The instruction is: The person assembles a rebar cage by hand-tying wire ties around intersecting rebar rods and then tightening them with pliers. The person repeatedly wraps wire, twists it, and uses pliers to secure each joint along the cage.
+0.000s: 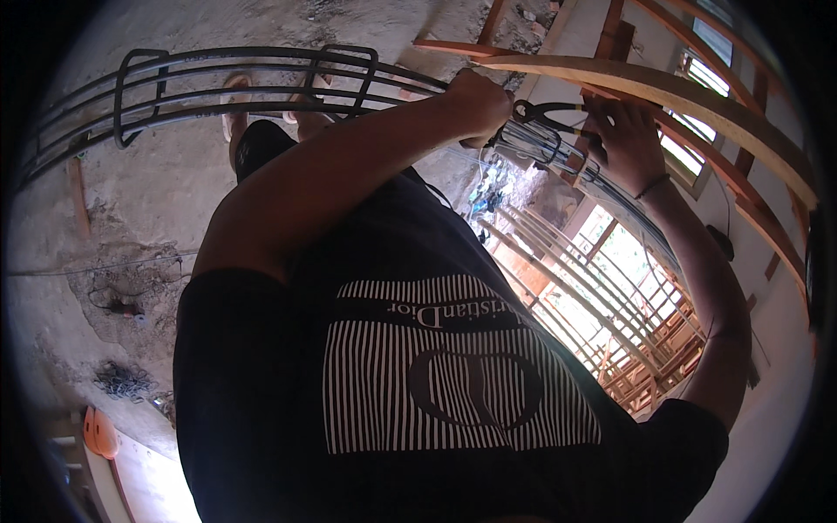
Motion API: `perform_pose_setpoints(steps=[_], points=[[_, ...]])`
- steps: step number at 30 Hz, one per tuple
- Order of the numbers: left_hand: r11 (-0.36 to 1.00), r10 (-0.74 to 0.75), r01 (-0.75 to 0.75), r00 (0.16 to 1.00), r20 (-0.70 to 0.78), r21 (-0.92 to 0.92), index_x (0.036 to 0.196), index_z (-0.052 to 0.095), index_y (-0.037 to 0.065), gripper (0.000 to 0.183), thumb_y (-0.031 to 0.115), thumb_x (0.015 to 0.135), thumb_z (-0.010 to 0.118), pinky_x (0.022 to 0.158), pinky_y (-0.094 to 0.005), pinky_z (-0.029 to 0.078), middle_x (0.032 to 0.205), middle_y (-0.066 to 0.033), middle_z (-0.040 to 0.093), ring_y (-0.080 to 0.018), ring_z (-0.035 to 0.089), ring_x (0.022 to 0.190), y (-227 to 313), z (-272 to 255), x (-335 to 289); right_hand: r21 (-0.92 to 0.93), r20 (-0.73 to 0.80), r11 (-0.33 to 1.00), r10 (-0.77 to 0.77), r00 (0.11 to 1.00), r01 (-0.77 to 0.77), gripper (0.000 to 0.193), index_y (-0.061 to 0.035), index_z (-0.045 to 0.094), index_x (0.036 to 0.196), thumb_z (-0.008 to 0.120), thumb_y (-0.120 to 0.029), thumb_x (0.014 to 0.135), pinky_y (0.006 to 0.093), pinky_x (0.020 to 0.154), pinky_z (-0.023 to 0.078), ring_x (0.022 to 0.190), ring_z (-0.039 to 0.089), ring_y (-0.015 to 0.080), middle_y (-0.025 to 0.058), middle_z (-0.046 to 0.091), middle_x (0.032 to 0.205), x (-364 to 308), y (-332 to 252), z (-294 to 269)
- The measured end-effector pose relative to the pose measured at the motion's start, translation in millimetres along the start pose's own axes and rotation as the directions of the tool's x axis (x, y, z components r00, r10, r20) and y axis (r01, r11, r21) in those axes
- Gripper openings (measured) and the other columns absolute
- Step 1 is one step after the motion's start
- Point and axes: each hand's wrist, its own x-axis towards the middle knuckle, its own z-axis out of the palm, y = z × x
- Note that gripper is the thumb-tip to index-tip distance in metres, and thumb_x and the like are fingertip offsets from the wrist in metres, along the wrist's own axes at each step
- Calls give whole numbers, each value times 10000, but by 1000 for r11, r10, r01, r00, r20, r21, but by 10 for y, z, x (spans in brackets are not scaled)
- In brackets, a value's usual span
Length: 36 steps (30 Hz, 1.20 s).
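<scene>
A long cage of dark steel bars (240, 56) arcs across the top of the head view, with square wire ties (117, 100) around it. My left hand (479, 103) is closed around the cage's bars near the middle; its fingertips are mostly hidden. In my right hand (626, 139) are the dark handles of a pair of pincers (542, 112), whose round jaws sit against the bars just beside my left hand. Past the pincers, the cage continues towards the lower right, beneath my right forearm. Whether the jaws grip a tie wire is too small to tell.
Wooden beams (663, 70) stand close by my right hand. Bamboo poles (584, 288) lean in a bright opening at the right. My feet (237, 105) are on a rough concrete floor (183, 200), where a heap of tangled wire (124, 380) lies at the left.
</scene>
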Motion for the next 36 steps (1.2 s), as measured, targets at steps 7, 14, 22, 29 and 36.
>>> perform_pose_setpoints(steps=[7,14,22,29,36], points=[[1000,2,-1,1000,-31,30,1205,588,8,624,115,640,832,765,-465,575,947,-143,737,-320,740,916,-29,30,-52,-205,-11,978,-41,999,38,597,-79,554,1359,730,-338,851,430,857,527,1071,625,277,92,601,1134,-27,-117,108],[999,-15,16,999,-32,36,1239,648,25,689,132,594,869,735,-452,577,1036,-115,761,-296,744,956,-33,57,-41,91,244,995,24,969,-48,348,-76,593,1193,689,-263,915,404,824,553,1023,666,301,117,636,1064,149,80,245],[998,15,-16,1000,10,68,1236,589,16,627,95,650,798,761,-471,583,965,-154,733,-326,741,913,-38,20,-105,577,802,546,-240,546,-607,190,-22,707,931,639,-195,970,364,751,571,720,689,209,121,703,822,396,258,69],[996,12,-8,999,-42,93,1266,577,8,643,102,669,795,756,-457,587,962,-150,729,-317,741,907,14,6,-43,539,711,737,-136,690,-409,435,-30,696,1029,844,-328,748,400,786,541,841,670,222,105,710,873,308,259,198],[996,-15,13,1000,19,91,1261,591,31,625,105,677,799,776,-459,595,980,-141,734,-322,738,940,44,-47,-6,3,33,999,-40,999,40,661,-151,546,1414,752,-262,796,477,934,484,1075,589,280,44,622,1156,-50,144,149]])
